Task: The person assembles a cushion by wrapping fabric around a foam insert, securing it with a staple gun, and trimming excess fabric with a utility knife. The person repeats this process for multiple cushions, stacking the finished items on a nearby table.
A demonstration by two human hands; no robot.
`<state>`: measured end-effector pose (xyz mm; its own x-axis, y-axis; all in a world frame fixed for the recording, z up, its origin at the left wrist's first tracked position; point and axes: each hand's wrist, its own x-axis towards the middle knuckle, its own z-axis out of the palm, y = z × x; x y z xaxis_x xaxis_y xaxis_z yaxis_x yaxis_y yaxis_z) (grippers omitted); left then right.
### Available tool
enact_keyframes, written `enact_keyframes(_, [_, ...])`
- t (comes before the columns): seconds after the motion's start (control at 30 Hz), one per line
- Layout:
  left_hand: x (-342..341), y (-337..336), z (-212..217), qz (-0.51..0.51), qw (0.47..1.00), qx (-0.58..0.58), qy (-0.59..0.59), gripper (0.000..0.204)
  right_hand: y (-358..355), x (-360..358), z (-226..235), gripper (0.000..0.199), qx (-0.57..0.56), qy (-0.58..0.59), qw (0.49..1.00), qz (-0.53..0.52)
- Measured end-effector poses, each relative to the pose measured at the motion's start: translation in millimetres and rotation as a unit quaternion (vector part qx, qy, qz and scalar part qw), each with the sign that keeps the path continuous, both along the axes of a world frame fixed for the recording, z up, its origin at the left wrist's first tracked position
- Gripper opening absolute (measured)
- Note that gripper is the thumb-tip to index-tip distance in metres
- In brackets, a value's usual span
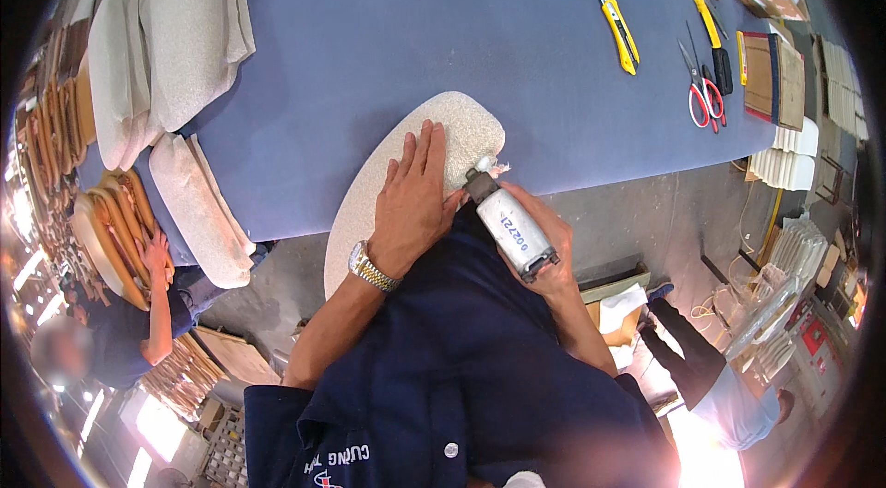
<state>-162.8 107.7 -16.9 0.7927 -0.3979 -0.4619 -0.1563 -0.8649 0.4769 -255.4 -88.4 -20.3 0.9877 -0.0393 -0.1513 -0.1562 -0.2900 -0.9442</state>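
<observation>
A rounded panel covered in light beige fabric [466, 124] lies at the near edge of the blue-covered table [434, 17], partly over my lap. My left hand [411, 197] rests flat on the fabric with its fingers stretched out and its thumb near the tool's nose. In my right hand [551, 248] is a white-bodied staple gun [512, 222] with a dark nose. That nose points at the panel's right edge, where a bit of loose white material [494, 165] sticks out. The gun's grip is mostly hidden behind its body.
Beige covered panels [194, 27] lie stacked at the left. A yellow utility knife [616, 29], red-handled scissors [704, 101] and a yellow-and-black screwdriver [712, 27] lie at the right. A co-worker's hand [155, 257] touches wooden frames [115, 220] on the left; another person [701, 363] is at the lower right.
</observation>
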Motion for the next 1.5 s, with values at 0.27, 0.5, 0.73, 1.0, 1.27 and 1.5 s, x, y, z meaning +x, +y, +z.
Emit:
enact_keyframes(0.27, [-1.4, 0.6, 2.0, 0.001, 1.0, -0.007, -0.022, 0.097, -5.1, 9.6, 5.3, 0.066, 0.031, 0.005, 0.999, 0.031])
enact_keyframes(0.5, [0.0, -4.5, -3.1, 0.005, 0.998, -0.005, -0.056, 0.091, 3.1, 19.8, 7.5, 0.062, 0.052, 0.063, 0.997, 0.009])
enact_keyframes(0.73, [-0.9, -1.2, -0.9, 0.004, 0.998, -0.01, -0.061, 0.093, 5.8, 17.1, 5.4, 0.058, 0.027, -0.022, 0.999, 0.005])
enact_keyframes(1.0, [0.3, 0.4, -1.4, 0.0, 0.998, -0.016, -0.055, 0.095, 1.7, 16.3, 11.3, 0.055, 0.007, 0.009, 0.999, 0.037])
enact_keyframes(1.27, [-2.8, -9.3, -2.4, 0.003, 0.997, 0.005, -0.071, 0.085, 5.0, 18.2, 7.5, 0.061, 0.009, 0.065, 0.997, 0.039])
enact_keyframes(1.5, [12.9, 11.6, -1.9, -0.018, 0.996, -0.088, -0.011, 0.096, 11.5, 21.8, 6.6, 0.055, 0.022, -0.003, 0.999, 0.028])
